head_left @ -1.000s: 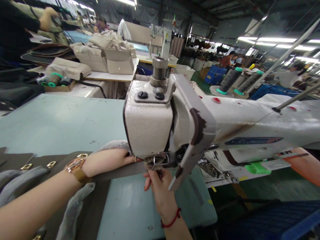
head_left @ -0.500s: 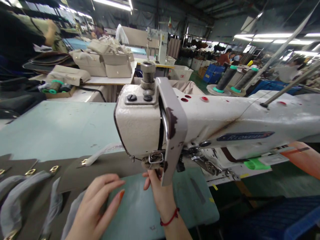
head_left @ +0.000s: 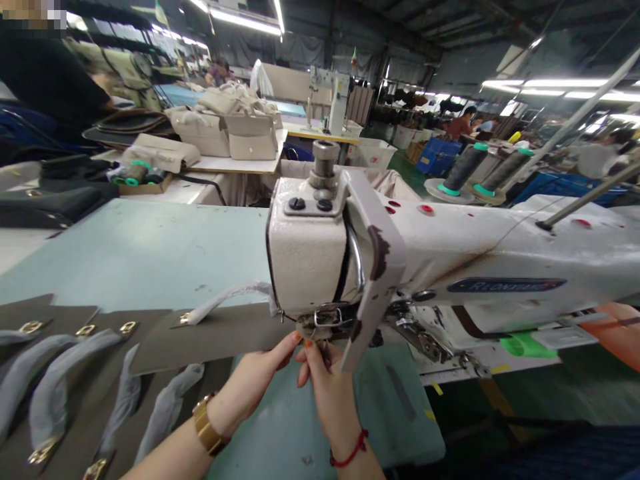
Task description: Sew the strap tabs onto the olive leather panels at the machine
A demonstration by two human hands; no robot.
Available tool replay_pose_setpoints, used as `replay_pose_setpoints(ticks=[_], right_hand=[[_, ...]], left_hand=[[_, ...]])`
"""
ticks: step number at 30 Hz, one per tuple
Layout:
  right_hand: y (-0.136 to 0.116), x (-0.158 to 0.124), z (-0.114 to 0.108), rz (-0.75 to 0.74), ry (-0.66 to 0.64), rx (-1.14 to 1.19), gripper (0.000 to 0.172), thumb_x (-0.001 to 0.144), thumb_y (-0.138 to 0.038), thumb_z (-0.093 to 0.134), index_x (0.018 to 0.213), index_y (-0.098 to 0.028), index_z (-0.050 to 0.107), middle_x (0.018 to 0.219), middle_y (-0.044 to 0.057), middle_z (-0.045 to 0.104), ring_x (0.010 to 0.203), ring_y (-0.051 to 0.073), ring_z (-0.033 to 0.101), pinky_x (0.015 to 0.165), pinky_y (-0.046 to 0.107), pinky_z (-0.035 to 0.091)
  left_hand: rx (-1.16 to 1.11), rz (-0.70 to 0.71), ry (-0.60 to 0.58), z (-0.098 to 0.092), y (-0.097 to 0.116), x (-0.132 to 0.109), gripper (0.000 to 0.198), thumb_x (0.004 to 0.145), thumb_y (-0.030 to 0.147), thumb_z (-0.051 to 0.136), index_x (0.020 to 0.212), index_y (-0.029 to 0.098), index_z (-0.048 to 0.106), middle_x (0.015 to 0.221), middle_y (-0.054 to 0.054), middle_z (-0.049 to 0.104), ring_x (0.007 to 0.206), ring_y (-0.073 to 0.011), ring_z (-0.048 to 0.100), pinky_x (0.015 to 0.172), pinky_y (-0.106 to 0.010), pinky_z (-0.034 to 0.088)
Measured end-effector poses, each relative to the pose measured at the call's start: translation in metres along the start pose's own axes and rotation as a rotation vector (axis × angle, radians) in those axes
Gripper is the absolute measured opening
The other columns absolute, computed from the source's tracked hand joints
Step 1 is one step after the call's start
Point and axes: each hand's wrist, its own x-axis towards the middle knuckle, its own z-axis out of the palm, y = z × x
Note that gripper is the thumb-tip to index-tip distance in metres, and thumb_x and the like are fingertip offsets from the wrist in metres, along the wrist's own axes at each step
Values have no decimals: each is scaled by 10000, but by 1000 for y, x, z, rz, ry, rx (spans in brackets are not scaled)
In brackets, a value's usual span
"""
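Observation:
A white sewing machine (head_left: 310, 253) stands over a green tabletop (head_left: 270, 413). Under its head, my left hand (head_left: 255, 380), with a gold watch at the wrist, has its thumb and fingertips pressed together near the needle area. My right hand (head_left: 327, 387), wearing a red bracelet, is beside it with fingers closed below the presser parts. The fingertips of both hands nearly meet; whatever they pinch is too small to make out. A grey-brown panel (head_left: 210, 340) with a gold buckle and a wrapped strap (head_left: 225, 298) runs from the left to the machine head.
Several similar panels with wrapped straps (head_left: 50, 400) lie at the lower left. Beige bags (head_left: 250, 137) sit on a white table behind. Dark thread cones (head_left: 465, 167) stand behind the machine arm. A person in dark clothing (head_left: 50, 73) is at the upper left.
My left hand has moved right and forward from over the panel to the needle area, and its spread fingers have closed. My right hand stays under the machine head. The view has shifted slightly left.

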Motion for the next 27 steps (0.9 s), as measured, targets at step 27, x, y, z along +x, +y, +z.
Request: replay_pose_setpoints(ticks=[27], right_hand=[[68,-29,-20,118,-81,-104,468,879,-533,487,658,-153,647,449,-20,524,500,144,509,602,255,395]], left_hand=[[-107,88,-165,9,3,11,369,781,497,570,588,183,548,528,51,415,534,-124,338,550,-257,317]])
